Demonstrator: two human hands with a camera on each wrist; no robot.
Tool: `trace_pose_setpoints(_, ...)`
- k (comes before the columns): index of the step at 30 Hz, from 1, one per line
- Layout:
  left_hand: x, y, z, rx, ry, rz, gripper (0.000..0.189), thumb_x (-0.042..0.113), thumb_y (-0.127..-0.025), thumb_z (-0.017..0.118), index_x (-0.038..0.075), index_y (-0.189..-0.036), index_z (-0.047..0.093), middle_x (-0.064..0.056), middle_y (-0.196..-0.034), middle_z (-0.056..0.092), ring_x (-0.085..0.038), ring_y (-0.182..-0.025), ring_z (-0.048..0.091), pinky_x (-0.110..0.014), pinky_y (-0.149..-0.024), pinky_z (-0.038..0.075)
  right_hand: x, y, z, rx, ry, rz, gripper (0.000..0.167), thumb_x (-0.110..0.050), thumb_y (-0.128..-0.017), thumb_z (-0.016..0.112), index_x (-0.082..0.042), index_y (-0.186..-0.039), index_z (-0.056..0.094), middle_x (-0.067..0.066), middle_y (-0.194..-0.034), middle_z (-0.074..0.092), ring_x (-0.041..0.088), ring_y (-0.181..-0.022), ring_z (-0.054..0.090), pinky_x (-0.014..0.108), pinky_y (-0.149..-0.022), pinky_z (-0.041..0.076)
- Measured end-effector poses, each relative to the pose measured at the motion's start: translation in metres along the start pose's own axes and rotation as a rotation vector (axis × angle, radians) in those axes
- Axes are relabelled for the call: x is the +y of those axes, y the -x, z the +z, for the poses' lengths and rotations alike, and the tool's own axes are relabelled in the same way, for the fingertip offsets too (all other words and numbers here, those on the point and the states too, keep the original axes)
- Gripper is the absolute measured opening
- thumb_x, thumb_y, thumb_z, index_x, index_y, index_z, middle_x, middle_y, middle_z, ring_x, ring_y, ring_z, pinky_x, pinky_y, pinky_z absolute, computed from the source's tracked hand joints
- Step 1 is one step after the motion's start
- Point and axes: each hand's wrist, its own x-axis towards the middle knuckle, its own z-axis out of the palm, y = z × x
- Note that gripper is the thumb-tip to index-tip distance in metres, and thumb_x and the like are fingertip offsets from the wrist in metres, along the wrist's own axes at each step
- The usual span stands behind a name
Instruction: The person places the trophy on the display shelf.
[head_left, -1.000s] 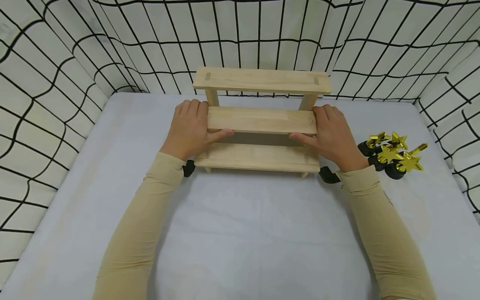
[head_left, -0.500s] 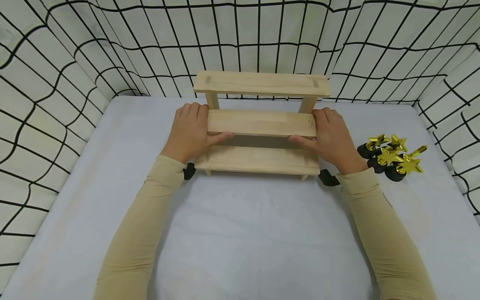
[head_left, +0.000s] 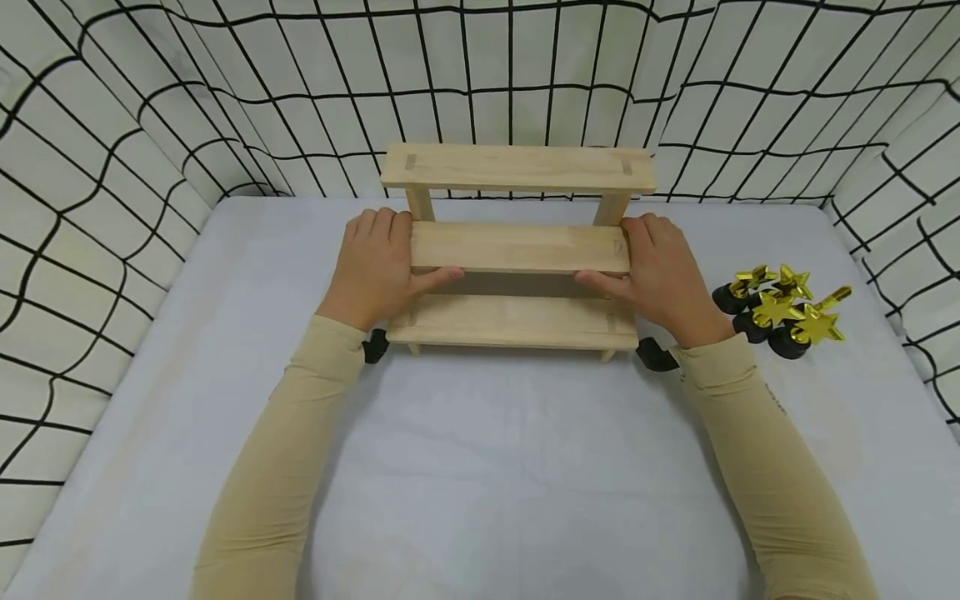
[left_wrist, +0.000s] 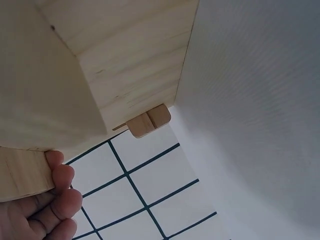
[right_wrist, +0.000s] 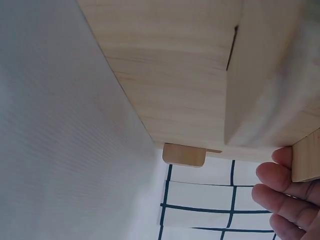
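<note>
A pale wooden three-tier stepped shelf [head_left: 517,248] stands on the white table in the head view. My left hand [head_left: 372,265] grips the left end of its middle board, the thumb along the front edge and the fingers over the end. At the opposite end, my right hand [head_left: 660,271] holds the same board in mirrored fashion. The left wrist view shows curled fingertips [left_wrist: 62,192] under the board's end, beside a wooden side panel [left_wrist: 135,60]. In the right wrist view, fingertips [right_wrist: 275,185] likewise curl against the board's end [right_wrist: 307,155].
Several small gold star trophies [head_left: 787,308] with black bases cluster on the table to the right of my right hand. A black wire grid [head_left: 517,87] with white behind it rises along the back and both sides. White cloth [head_left: 495,467] covers the table.
Both hands keep their hold on the shelf, which stays in place. Only the head view has shifted slightly.
</note>
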Motion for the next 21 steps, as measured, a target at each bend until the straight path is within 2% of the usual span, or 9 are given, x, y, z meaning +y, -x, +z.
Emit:
trace_pose_setpoints(3, -0.002, 0.001, -0.002, 0.001, -0.001, 0.002, 0.098, 0.088, -0.081, 0.056, -0.007, -0.106, 0.056, -0.026, -0.101, 0.060, -0.045, -0.102, 0.053, -0.056, -0.094, 0.044, -0.002, -0.002, -0.002, -0.014, 0.013, -0.006, 0.118, -0.098, -0.080, 0.028, 0.010, -0.118, 0.058, 0.028, -0.105, 0.062, 0.043, -0.093, 0.058, 0.056, -0.084, 0.046)
trace_pose_setpoints(7, -0.002, -0.001, -0.003, -0.017, 0.004, 0.021, 0.106, 0.095, -0.082, 0.036, -0.007, -0.103, 0.055, -0.025, -0.098, 0.059, -0.045, -0.102, 0.054, -0.055, -0.093, 0.043, -0.002, -0.001, -0.009, -0.071, 0.017, 0.033, 0.119, -0.097, -0.080, 0.030, 0.011, -0.122, 0.057, 0.030, -0.112, 0.062, 0.046, -0.102, 0.058, 0.058, -0.092, 0.046)
trace_pose_setpoints(9, -0.002, -0.003, -0.004, -0.021, -0.003, 0.033, 0.110, 0.098, -0.081, 0.025, -0.007, -0.101, 0.055, -0.024, -0.094, 0.059, -0.045, -0.099, 0.055, -0.054, -0.091, 0.043, -0.002, 0.000, -0.014, -0.100, 0.018, 0.058, 0.117, -0.095, -0.081, 0.036, 0.011, -0.126, 0.056, 0.031, -0.116, 0.061, 0.048, -0.108, 0.057, 0.061, -0.098, 0.045)
trace_pose_setpoints(11, -0.002, -0.003, -0.005, -0.026, -0.014, 0.037, 0.115, 0.099, -0.079, 0.015, -0.007, -0.101, 0.055, -0.024, -0.092, 0.058, -0.044, -0.096, 0.056, -0.053, -0.088, 0.044, -0.002, 0.001, -0.019, -0.126, 0.012, 0.088, 0.110, -0.090, -0.084, 0.047, 0.010, -0.130, 0.054, 0.031, -0.121, 0.060, 0.049, -0.114, 0.056, 0.063, -0.104, 0.041)
trace_pose_setpoints(12, -0.002, -0.003, -0.006, -0.039, -0.016, 0.035, 0.115, 0.099, -0.079, 0.016, -0.007, -0.101, 0.055, -0.023, -0.092, 0.058, -0.043, -0.095, 0.056, -0.053, -0.088, 0.044, -0.003, 0.001, -0.022, -0.137, 0.010, 0.101, 0.106, -0.085, -0.085, 0.053, 0.009, -0.133, 0.053, 0.030, -0.123, 0.060, 0.050, -0.118, 0.055, 0.064, -0.106, 0.039)
trace_pose_setpoints(14, -0.002, -0.003, -0.010, -0.085, -0.014, 0.022, 0.107, 0.096, -0.084, 0.032, -0.007, -0.105, 0.055, -0.023, -0.094, 0.058, -0.042, -0.096, 0.055, -0.053, -0.091, 0.044, -0.004, 0.002, -0.029, -0.152, 0.007, 0.127, 0.097, -0.075, -0.088, 0.064, 0.007, -0.138, 0.052, 0.029, -0.127, 0.060, 0.051, -0.124, 0.053, 0.066, -0.111, 0.035)
trace_pose_setpoints(16, -0.003, -0.005, -0.014, -0.154, 0.001, 0.006, 0.097, 0.086, -0.087, 0.049, -0.008, -0.111, 0.055, -0.024, -0.100, 0.058, -0.041, -0.100, 0.054, -0.053, -0.096, 0.043, -0.005, 0.004, -0.035, -0.164, 0.003, 0.157, 0.090, -0.066, -0.089, 0.069, 0.004, -0.142, 0.050, 0.027, -0.133, 0.059, 0.050, -0.130, 0.051, 0.066, -0.114, 0.030)
trace_pose_setpoints(18, -0.004, -0.007, -0.018, -0.229, 0.017, -0.011, 0.086, 0.073, -0.089, 0.062, -0.009, -0.116, 0.054, -0.023, -0.104, 0.057, -0.039, -0.103, 0.052, -0.053, -0.101, 0.041, -0.006, 0.006, -0.042, -0.171, 0.006, 0.176, 0.088, -0.064, -0.092, 0.067, 0.003, -0.145, 0.048, 0.027, -0.134, 0.059, 0.049, -0.130, 0.051, 0.065, -0.116, 0.028)
trace_pose_setpoints(21, -0.006, -0.008, -0.022, -0.309, 0.035, -0.030, 0.082, 0.069, -0.092, 0.062, -0.009, -0.118, 0.053, -0.023, -0.107, 0.056, -0.039, -0.106, 0.051, -0.054, -0.105, 0.038, -0.006, 0.011, -0.052, -0.151, -0.005, 0.187, 0.087, -0.068, -0.096, 0.058, 0.003, -0.146, 0.047, 0.026, -0.131, 0.060, 0.048, -0.125, 0.053, 0.066, -0.115, 0.027)
